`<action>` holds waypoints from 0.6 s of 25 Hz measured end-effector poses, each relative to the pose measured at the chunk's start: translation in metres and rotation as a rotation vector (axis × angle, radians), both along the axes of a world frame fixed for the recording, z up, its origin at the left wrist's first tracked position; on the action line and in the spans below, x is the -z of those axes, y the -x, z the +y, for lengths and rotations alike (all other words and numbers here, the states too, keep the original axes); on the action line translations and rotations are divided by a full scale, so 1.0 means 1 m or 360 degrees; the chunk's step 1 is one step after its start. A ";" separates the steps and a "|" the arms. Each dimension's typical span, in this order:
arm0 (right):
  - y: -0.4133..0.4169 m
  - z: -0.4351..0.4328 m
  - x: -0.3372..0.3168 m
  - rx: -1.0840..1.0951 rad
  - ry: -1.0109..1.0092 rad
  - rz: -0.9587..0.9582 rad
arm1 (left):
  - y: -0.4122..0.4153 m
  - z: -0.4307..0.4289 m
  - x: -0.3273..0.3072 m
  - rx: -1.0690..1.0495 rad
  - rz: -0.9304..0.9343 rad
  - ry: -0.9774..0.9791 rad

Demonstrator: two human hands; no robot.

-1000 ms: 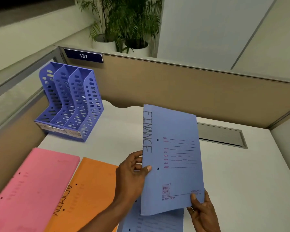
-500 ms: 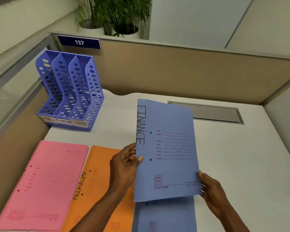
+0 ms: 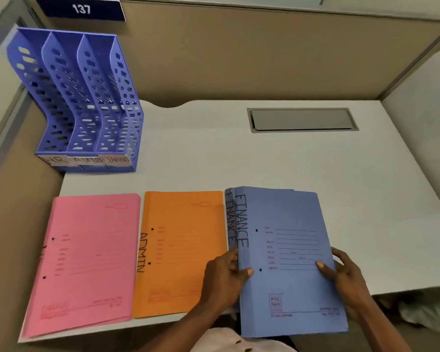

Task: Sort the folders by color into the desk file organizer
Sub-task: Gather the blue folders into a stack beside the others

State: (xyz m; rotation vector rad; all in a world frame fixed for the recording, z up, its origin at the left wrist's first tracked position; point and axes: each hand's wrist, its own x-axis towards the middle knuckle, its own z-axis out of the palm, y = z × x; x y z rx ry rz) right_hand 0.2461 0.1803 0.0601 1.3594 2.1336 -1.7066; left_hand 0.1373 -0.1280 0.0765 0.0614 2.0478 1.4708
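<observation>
At the lower right of the frame, the left hand [image 3: 224,278] grips the spine edge of the blue folders [image 3: 290,219], thumb curled onto the top cover; the right hand [image 3: 346,278] grips the opposite edge the same way; the stack lies on the white desk [image 3: 214,153], its near end past the front edge. Just left lie the orange folder [image 3: 183,250] and the pink folder [image 3: 87,260]; the blue organizer [image 3: 74,97] stands at the upper left, labelled HR, ADMIN, FINANCE.

even, soft indoor light, faint shadows, slight blur, wide-angle bending at edges
</observation>
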 end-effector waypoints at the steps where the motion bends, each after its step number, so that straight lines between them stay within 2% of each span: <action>1: -0.009 -0.003 0.003 0.0009 -0.0061 -0.0020 | -0.003 -0.001 0.003 0.0062 0.0003 0.0006; 5: -0.026 -0.006 0.017 0.0066 -0.0166 -0.0007 | -0.010 0.006 0.009 0.0180 0.0096 0.0087; 15: 0.029 0.016 0.037 -0.0330 -0.0351 0.0057 | -0.006 0.047 0.043 -0.0106 0.0181 0.0531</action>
